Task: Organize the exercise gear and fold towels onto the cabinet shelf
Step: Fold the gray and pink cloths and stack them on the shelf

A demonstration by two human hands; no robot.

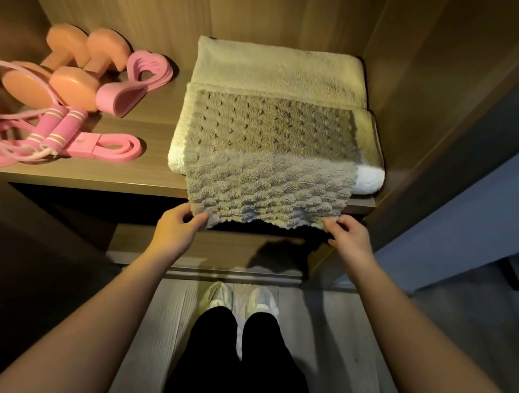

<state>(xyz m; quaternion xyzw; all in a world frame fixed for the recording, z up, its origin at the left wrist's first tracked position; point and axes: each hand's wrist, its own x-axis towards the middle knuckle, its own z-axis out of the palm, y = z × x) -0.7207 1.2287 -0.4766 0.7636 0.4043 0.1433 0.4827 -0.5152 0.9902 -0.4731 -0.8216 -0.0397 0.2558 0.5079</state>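
A grey waffle-textured towel lies spread over a folded white towel on the right of the wooden cabinet shelf, its near edge hanging past the shelf front. My left hand pinches the towel's near left corner. My right hand pinches the near right corner. Another folded pale towel lies behind. On the shelf's left are two pink dumbbells, a pink heart-shaped band, a pink jump rope and a flat pink strap.
The cabinet's side walls close in the shelf on both sides and the back panel stands behind the towels. A lower shelf sits below. My legs and white shoes stand on the grey floor in front.
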